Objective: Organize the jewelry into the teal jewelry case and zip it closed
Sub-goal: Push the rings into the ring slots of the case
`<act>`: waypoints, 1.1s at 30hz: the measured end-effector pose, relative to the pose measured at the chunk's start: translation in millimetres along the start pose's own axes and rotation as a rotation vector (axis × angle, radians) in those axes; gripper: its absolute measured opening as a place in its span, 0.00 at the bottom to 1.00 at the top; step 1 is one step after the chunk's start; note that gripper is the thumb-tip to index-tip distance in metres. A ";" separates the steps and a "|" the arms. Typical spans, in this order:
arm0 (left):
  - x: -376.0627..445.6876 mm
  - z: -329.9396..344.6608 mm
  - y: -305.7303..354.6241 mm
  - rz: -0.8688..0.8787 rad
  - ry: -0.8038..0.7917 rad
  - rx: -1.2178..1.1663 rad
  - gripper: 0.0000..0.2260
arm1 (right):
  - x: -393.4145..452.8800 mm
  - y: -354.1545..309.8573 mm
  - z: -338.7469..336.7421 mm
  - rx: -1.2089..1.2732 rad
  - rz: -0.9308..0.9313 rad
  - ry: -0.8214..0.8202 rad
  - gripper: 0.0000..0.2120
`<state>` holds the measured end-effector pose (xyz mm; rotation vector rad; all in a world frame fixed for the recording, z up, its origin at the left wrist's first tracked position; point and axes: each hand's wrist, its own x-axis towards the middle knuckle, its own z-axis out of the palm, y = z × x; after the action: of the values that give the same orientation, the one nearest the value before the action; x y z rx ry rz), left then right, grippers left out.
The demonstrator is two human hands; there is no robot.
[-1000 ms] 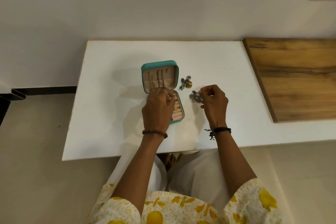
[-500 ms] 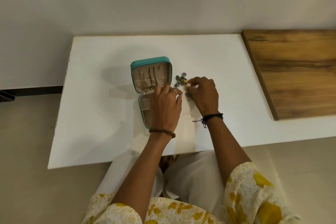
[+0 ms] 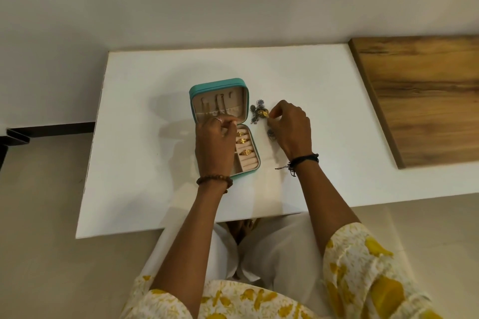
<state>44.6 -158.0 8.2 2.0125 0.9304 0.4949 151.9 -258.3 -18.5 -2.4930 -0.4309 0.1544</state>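
Observation:
The teal jewelry case [image 3: 207,89] lies open in the middle of the white table [image 3: 145,163], its lid tipped back and its beige inside showing. Three gold rings [image 3: 242,141] sit in the ring rolls on the right side of the base. My left hand [image 3: 213,147] covers the left part of the base, fingers curled with the tips at the hinge; what they hold is hidden. A small pile of silver and yellow jewelry [image 3: 258,112] lies just right of the lid. My right hand [image 3: 291,129] pinches at that pile, with a silver piece [image 3: 270,133] under its palm.
A wooden board [image 3: 425,96] lies along the table's right side, apart from the hands. The wall runs behind the table's far edge. My lap and knees sit under the near edge.
My right hand carried the silver piece from beside the case's base up to the jewelry pile. My left hand shifted over the base toward the hinge, uncovering the ring rolls.

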 end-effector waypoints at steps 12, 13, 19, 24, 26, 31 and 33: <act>-0.6 4.2 -1.4 0.018 -0.043 -0.002 0.08 | 2.8 -1.1 7.3 -0.003 -0.016 -0.016 0.08; -0.9 4.6 -1.1 0.024 -0.045 0.010 0.08 | 2.5 -1.4 7.0 0.000 -0.017 -0.020 0.07; -1.2 8.5 -3.6 0.019 -0.059 0.013 0.09 | 0.3 -4.3 5.3 0.007 -0.085 -0.060 0.05; -0.8 9.6 -5.9 0.024 -0.066 0.003 0.09 | 0.5 -2.6 9.8 0.084 -0.076 -0.023 0.08; -0.8 9.9 -6.4 0.018 -0.070 0.000 0.09 | 1.5 -2.2 11.8 0.061 -0.087 -0.033 0.10; 0.3 10.2 -7.2 0.028 -0.069 -0.004 0.08 | 3.2 -2.6 12.6 0.009 -0.095 -0.034 0.10; 0.3 9.5 -7.9 0.033 -0.063 -0.003 0.07 | 3.7 -3.2 11.2 -0.019 -0.093 -0.041 0.10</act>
<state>47.4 -159.9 -3.7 2.0314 0.8590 0.4481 152.2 -248.5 -25.8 -2.4864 -0.5670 0.1649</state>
